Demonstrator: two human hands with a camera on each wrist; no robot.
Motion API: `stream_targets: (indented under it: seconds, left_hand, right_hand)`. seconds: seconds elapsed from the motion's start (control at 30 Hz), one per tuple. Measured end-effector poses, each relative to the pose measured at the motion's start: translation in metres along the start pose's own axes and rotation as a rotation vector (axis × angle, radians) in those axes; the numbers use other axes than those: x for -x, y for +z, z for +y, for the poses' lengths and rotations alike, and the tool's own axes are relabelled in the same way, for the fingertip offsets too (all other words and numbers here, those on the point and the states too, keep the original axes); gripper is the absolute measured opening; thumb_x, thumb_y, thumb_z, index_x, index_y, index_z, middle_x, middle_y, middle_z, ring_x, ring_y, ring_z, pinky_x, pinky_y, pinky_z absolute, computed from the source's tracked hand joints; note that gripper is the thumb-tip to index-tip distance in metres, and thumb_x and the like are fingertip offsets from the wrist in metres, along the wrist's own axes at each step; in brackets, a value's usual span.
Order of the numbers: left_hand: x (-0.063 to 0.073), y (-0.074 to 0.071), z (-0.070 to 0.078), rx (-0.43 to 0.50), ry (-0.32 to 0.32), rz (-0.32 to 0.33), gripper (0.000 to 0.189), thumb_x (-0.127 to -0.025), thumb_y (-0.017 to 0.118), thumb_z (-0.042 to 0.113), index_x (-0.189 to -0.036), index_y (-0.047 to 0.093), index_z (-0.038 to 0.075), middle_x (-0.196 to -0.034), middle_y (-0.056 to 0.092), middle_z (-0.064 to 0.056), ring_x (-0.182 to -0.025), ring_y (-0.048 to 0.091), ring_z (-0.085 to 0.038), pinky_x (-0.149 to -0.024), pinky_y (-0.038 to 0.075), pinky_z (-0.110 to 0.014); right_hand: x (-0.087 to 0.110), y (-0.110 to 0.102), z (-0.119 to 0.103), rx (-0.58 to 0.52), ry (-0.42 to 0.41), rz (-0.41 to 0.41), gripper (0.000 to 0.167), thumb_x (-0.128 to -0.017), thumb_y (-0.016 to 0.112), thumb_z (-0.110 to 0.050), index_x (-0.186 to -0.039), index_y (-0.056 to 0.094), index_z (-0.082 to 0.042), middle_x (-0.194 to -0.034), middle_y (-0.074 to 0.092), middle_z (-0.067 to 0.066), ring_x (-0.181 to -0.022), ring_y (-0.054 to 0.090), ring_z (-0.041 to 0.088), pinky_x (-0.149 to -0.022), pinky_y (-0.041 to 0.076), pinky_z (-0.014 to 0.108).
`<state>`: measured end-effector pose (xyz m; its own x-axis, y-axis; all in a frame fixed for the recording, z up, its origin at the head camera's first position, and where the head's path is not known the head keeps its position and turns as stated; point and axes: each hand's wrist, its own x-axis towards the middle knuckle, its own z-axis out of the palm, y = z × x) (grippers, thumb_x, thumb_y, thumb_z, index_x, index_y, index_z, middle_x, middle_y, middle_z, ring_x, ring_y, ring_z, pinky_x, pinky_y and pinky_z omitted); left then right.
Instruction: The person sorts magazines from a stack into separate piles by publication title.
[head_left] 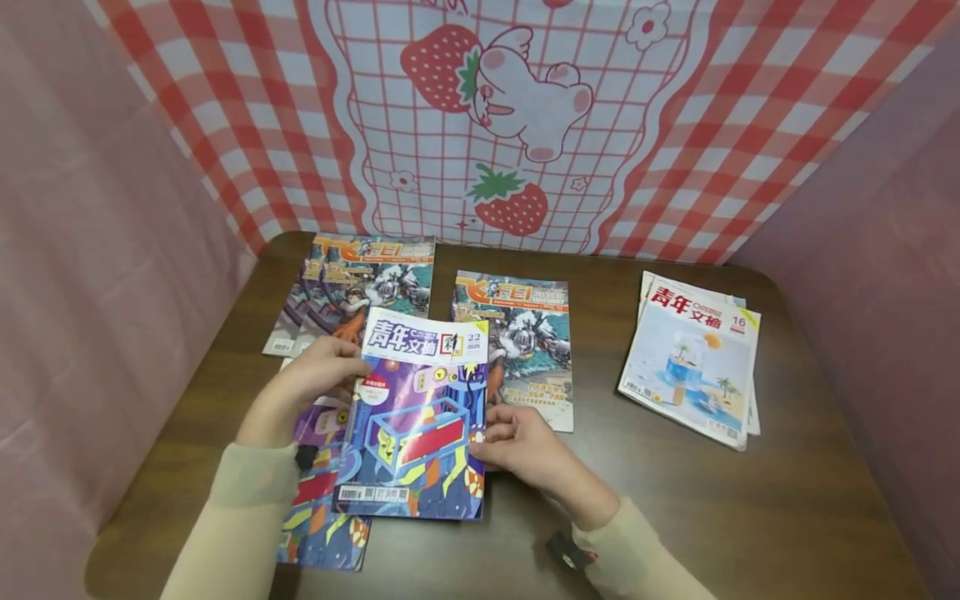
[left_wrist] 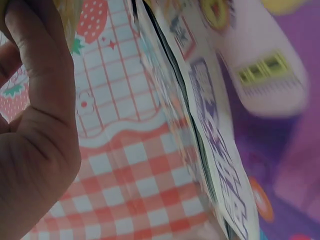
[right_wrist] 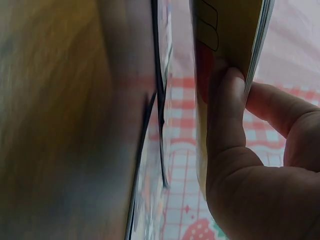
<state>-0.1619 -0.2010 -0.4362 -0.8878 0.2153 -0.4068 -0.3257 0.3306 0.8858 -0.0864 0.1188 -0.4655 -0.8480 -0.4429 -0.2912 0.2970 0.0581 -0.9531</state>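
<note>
A purple magazine with a white title band is held above the table, its cover facing up. My left hand grips its left edge near the top. At its right edge, my right hand pinches the pages; the right wrist view shows thumb and fingers on either side of the held magazine. Another purple magazine lies below and to the left, partly covered by the held one and the left arm. In the left wrist view, the left hand is close up, and its fingertips are partly out of frame.
Orange-titled magazines overlap at the table's back left. One more orange-titled magazine lies behind the right hand. A small pile of white-covered magazines sits on the right of the brown table. A checked strawberry cloth hangs behind.
</note>
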Motion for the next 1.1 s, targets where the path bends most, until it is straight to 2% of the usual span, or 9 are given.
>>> stream_targets:
  seconds: [0.07,0.17,0.3,0.43,0.57,0.67,0.8,0.93,1.1]
  left_hand:
    - [0.005,-0.003,-0.003,-0.012,0.005,-0.003,0.019,-0.091,0.065,0.004,-0.074,0.056,0.004,-0.066,0.056,-0.004,-0.056,0.055,-0.014,-0.055,0.055,-0.031]
    - [0.013,-0.007,-0.01,-0.011,0.013,-0.021,0.013,-0.091,0.063,0.001,-0.079,0.06,-0.001,-0.069,0.063,-0.008,-0.057,0.058,-0.015,-0.051,0.055,-0.031]
    - [0.022,-0.011,-0.017,-0.028,0.016,-0.045,0.015,-0.092,0.063,0.001,-0.079,0.059,-0.003,-0.068,0.061,-0.01,-0.052,0.058,-0.019,-0.047,0.054,-0.036]
    - [0.027,-0.013,-0.022,-0.051,0.025,-0.042,0.015,-0.092,0.065,0.002,-0.079,0.06,-0.004,-0.069,0.061,-0.009,-0.054,0.059,-0.017,-0.05,0.056,-0.035]
    - [0.031,-0.014,-0.026,-0.081,0.014,-0.036,0.011,-0.091,0.066,0.002,-0.089,0.066,-0.009,-0.073,0.066,-0.01,-0.059,0.062,-0.017,-0.053,0.057,-0.033]
    - [0.036,-0.015,-0.029,-0.103,0.004,-0.033,0.011,-0.09,0.066,0.002,-0.091,0.065,-0.01,-0.073,0.066,-0.009,-0.058,0.062,-0.017,-0.053,0.057,-0.032]
    - [0.041,-0.017,-0.035,-0.113,-0.009,-0.038,0.013,-0.091,0.065,0.0,-0.08,0.06,-0.004,-0.069,0.064,-0.008,-0.056,0.061,-0.016,-0.051,0.057,-0.033]
    - [0.044,-0.019,-0.04,-0.163,-0.032,-0.036,0.027,-0.092,0.066,0.001,-0.069,0.051,0.005,-0.067,0.061,-0.008,-0.054,0.061,-0.017,-0.051,0.056,-0.033]
    - [0.047,-0.022,-0.043,-0.239,-0.058,-0.015,0.028,-0.091,0.067,0.002,-0.067,0.052,0.007,-0.065,0.059,-0.006,-0.051,0.058,-0.016,-0.048,0.052,-0.028]
  right_hand:
    - [0.0,0.005,0.001,0.009,0.001,-0.005,0.038,-0.087,0.074,0.005,-0.118,0.056,0.016,-0.092,0.073,0.019,-0.081,0.072,0.023,-0.076,0.061,0.039]
    - [0.001,0.013,0.003,0.031,0.006,-0.03,0.035,-0.086,0.075,0.004,-0.114,0.057,0.013,-0.087,0.073,0.016,-0.077,0.071,0.02,-0.074,0.061,0.038]
    - [0.002,0.022,0.007,0.024,0.016,-0.075,0.028,-0.084,0.076,0.005,-0.104,0.058,0.009,-0.081,0.072,0.014,-0.071,0.071,0.019,-0.071,0.062,0.038]
    - [0.002,0.029,0.009,0.008,0.023,-0.086,0.025,-0.083,0.076,0.007,-0.098,0.057,0.007,-0.077,0.071,0.012,-0.067,0.07,0.018,-0.068,0.062,0.038]
    - [0.002,0.038,0.012,-0.002,0.049,-0.093,0.024,-0.082,0.076,0.009,-0.096,0.058,0.006,-0.076,0.071,0.012,-0.066,0.07,0.018,-0.068,0.062,0.038]
    - [0.002,0.044,0.015,-0.01,0.073,-0.099,0.024,-0.081,0.077,0.01,-0.095,0.058,0.005,-0.075,0.071,0.012,-0.065,0.07,0.019,-0.067,0.062,0.038]
    - [0.001,0.052,0.016,-0.008,0.094,-0.106,0.024,-0.081,0.077,0.01,-0.094,0.058,0.004,-0.075,0.07,0.013,-0.063,0.07,0.019,-0.065,0.062,0.038]
    - [0.0,0.059,0.017,-0.009,0.114,-0.116,0.024,-0.081,0.077,0.011,-0.092,0.057,0.004,-0.074,0.07,0.014,-0.061,0.069,0.019,-0.065,0.062,0.039]
    - [-0.004,0.067,0.02,-0.014,0.132,-0.114,0.024,-0.081,0.078,0.011,-0.09,0.057,0.003,-0.072,0.07,0.014,-0.058,0.068,0.017,-0.062,0.062,0.036]
